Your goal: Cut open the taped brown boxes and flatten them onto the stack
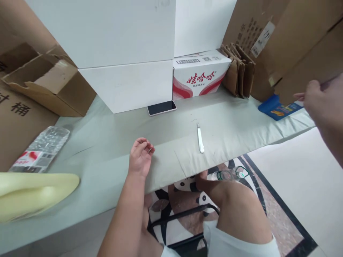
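Note:
Over the front of the covered table, my left hand (140, 157) is raised with its fingers curled together. A small glint shows at its fingertips, too small to name. To its right lies a white utility knife (200, 138), apart from both hands. A dark-screened phone (162, 107) rests farther back. At the right edge of the view, my right hand (321, 101) is curled at the lower edge of a large brown cardboard box (308, 53), partly cut off by the frame. Below that box a blue package (277, 109) lies on the table.
White panels (125, 85) and a white-and-red carton (200, 80) stand at the back, beside folded cardboard (238, 73). At left are an open cardboard box (66, 89), a plastic-wrapped bottle (41, 150) and a pale yellow object (34, 194). A clear bottle (229, 174) shows below the table edge.

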`<action>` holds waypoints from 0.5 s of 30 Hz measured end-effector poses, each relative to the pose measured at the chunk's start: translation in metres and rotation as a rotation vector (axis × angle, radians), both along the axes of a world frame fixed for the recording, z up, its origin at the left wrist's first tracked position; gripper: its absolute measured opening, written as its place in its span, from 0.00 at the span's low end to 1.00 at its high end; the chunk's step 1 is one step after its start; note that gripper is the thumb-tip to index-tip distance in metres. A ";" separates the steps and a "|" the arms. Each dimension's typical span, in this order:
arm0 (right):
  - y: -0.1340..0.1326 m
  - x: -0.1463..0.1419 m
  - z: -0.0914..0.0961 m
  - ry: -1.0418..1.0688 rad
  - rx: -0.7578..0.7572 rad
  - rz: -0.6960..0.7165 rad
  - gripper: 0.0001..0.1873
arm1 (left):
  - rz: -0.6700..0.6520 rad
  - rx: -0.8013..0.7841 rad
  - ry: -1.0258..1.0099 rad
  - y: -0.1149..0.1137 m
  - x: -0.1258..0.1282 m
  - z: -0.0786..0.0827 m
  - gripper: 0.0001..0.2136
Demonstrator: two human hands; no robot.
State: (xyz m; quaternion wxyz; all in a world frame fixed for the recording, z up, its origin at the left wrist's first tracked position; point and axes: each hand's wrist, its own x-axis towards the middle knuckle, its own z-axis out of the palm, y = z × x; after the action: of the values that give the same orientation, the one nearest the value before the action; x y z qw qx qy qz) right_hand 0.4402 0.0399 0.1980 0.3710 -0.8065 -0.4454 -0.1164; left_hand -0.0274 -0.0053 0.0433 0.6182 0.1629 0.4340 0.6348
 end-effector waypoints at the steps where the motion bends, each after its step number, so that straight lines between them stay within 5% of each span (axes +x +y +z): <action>1: 0.014 0.005 -0.004 -0.027 -0.071 -0.019 0.23 | -0.009 -0.002 0.005 0.001 0.001 -0.001 0.18; 6: 0.087 0.017 -0.029 -0.135 -0.294 -0.136 0.06 | -0.030 -0.014 0.039 0.011 0.010 -0.006 0.16; 15: 0.176 0.042 -0.061 -0.087 -0.179 -0.100 0.06 | -0.036 -0.078 0.076 0.031 0.026 -0.012 0.17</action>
State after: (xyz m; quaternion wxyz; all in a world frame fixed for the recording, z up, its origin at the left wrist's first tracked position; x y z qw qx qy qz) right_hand 0.4825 0.2155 0.1366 0.2714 -0.8518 -0.4290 -0.1295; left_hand -0.0016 0.0260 0.0314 0.6184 0.1704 0.4786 0.5995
